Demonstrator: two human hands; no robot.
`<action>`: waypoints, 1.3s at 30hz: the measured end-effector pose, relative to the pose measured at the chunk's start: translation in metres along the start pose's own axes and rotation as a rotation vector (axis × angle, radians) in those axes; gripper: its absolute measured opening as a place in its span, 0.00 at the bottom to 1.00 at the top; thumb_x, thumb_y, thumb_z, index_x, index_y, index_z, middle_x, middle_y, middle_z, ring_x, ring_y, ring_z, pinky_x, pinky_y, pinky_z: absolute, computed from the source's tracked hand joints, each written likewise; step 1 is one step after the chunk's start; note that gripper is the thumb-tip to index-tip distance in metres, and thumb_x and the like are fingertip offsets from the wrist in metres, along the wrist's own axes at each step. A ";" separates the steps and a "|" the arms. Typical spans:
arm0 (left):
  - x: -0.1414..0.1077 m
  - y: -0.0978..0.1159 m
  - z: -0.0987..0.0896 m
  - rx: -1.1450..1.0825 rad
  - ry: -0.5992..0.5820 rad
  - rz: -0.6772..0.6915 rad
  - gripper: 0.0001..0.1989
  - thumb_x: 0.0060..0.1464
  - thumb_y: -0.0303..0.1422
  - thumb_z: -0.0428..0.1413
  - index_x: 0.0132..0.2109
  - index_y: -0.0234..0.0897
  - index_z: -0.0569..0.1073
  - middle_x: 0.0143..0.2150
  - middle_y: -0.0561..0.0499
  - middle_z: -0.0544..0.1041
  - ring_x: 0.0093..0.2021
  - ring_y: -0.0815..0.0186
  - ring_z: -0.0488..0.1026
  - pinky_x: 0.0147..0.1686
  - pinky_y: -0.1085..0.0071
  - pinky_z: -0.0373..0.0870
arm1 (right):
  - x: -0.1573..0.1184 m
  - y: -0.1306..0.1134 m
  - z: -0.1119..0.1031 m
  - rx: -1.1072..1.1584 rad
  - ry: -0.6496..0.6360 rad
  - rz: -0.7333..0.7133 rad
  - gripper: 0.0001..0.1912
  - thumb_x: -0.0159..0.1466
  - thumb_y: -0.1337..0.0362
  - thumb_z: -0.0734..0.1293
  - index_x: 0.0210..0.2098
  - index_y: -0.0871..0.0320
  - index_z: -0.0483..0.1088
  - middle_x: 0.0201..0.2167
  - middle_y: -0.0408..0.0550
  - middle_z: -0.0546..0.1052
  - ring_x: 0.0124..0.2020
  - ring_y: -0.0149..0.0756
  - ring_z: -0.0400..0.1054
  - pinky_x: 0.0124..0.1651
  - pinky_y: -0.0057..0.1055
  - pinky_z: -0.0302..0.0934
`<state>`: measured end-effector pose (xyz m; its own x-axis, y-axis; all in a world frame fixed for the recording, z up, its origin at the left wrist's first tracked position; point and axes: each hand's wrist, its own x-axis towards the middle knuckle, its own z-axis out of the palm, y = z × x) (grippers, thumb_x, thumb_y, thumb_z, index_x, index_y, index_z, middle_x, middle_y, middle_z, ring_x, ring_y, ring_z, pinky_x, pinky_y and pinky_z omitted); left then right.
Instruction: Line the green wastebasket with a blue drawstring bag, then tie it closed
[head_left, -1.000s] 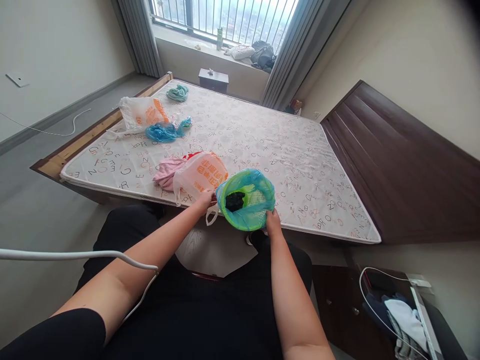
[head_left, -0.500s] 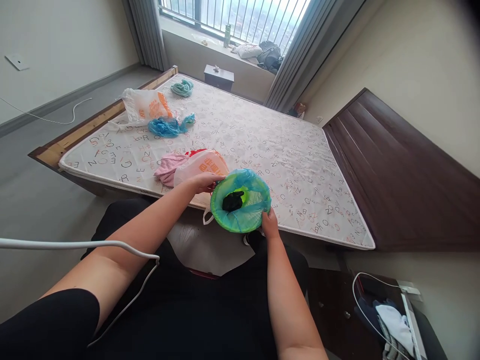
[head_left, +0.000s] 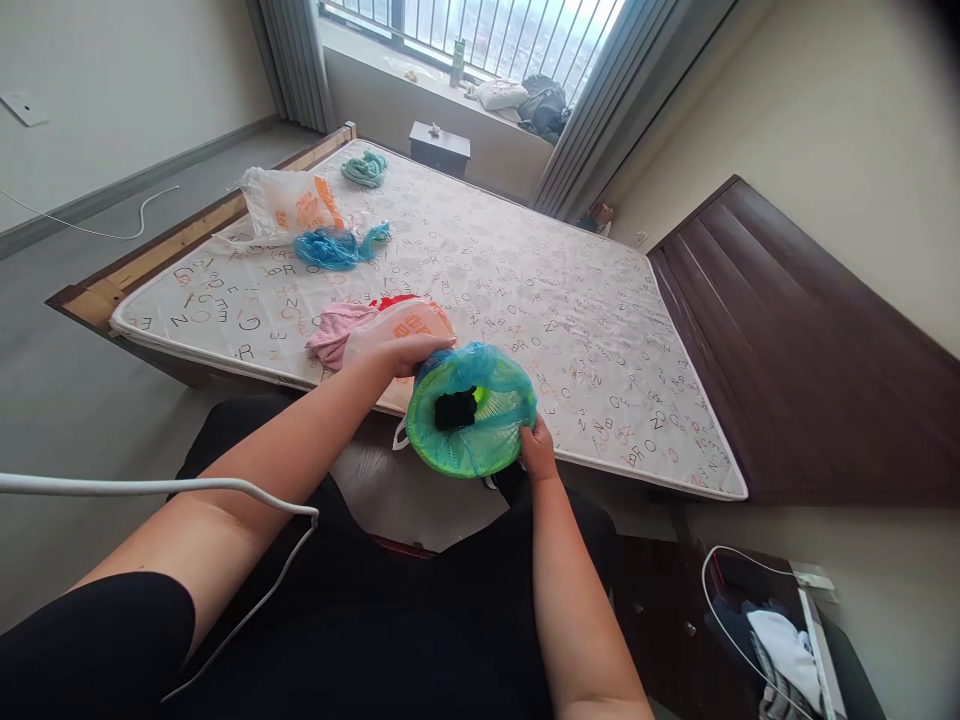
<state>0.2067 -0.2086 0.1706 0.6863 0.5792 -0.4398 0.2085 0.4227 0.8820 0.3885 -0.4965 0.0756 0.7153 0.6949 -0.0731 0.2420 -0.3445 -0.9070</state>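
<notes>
Over the mattress edge, my left hand and right hand grip a green basket wrapped in a blue bag, with black cloth inside.

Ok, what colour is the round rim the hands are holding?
A bright green rim, under a blue plastic bag; it shows best in the head view.

A bedroom in a home, seen from above: a letter-printed mattress lies on a wooden bed frame with a dark brown headboard. Grey curtains hang beside a railed window showing distant buildings, and a small bedside cabinet stands below the sill
</notes>
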 end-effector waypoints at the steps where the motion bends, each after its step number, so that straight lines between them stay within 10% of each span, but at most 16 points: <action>1: 0.002 0.004 0.003 0.003 -0.059 -0.069 0.16 0.47 0.39 0.71 0.40 0.34 0.81 0.35 0.43 0.82 0.43 0.50 0.79 0.41 0.60 0.76 | 0.000 0.001 0.000 0.002 0.007 -0.010 0.27 0.59 0.57 0.61 0.55 0.56 0.72 0.46 0.48 0.80 0.48 0.44 0.70 0.52 0.37 0.65; 6: 0.020 0.013 0.004 0.137 -0.091 -0.197 0.15 0.51 0.40 0.68 0.40 0.32 0.80 0.33 0.43 0.81 0.42 0.54 0.79 0.42 0.65 0.73 | -0.003 -0.002 -0.005 -0.066 0.003 -0.057 0.28 0.58 0.59 0.61 0.57 0.56 0.73 0.46 0.48 0.81 0.48 0.45 0.71 0.54 0.37 0.63; 14: 0.052 0.014 0.003 0.356 -0.072 0.067 0.13 0.50 0.43 0.66 0.35 0.36 0.80 0.28 0.47 0.78 0.45 0.56 0.77 0.41 0.72 0.70 | -0.006 -0.014 -0.007 -0.137 0.036 -0.079 0.28 0.59 0.62 0.60 0.57 0.54 0.74 0.43 0.46 0.82 0.45 0.45 0.72 0.51 0.36 0.64; 21: 0.009 0.033 0.062 1.041 -0.042 0.501 0.14 0.54 0.39 0.64 0.30 0.32 0.75 0.29 0.48 0.72 0.49 0.52 0.74 0.49 0.66 0.65 | -0.005 -0.029 0.000 -0.169 0.062 0.030 0.28 0.61 0.62 0.62 0.61 0.48 0.68 0.41 0.47 0.79 0.43 0.47 0.71 0.50 0.39 0.64; 27: -0.024 -0.006 0.102 1.162 -0.180 0.789 0.08 0.59 0.24 0.53 0.34 0.38 0.74 0.33 0.44 0.74 0.48 0.51 0.73 0.56 0.55 0.62 | -0.004 -0.040 0.007 -0.209 0.109 0.086 0.25 0.61 0.61 0.60 0.59 0.48 0.67 0.42 0.48 0.78 0.45 0.48 0.70 0.49 0.40 0.65; 34: -0.020 -0.044 0.085 1.005 -0.443 0.712 0.05 0.52 0.26 0.57 0.30 0.41 0.73 0.33 0.42 0.75 0.44 0.49 0.73 0.55 0.54 0.63 | 0.000 -0.031 0.000 -0.138 0.124 0.194 0.17 0.60 0.60 0.60 0.46 0.50 0.72 0.40 0.48 0.79 0.44 0.49 0.71 0.49 0.40 0.65; 39: -0.049 -0.065 0.079 1.089 -0.403 0.682 0.04 0.56 0.30 0.56 0.35 0.42 0.75 0.37 0.43 0.76 0.40 0.53 0.73 0.48 0.58 0.66 | 0.015 -0.014 -0.003 0.107 0.199 0.323 0.12 0.56 0.58 0.63 0.38 0.52 0.71 0.30 0.47 0.76 0.36 0.46 0.70 0.39 0.38 0.68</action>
<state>0.2141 -0.3198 0.1480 0.9905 0.1272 0.0515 0.0601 -0.7394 0.6706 0.3977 -0.4835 0.0882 0.8591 0.4218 -0.2898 -0.0787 -0.4506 -0.8892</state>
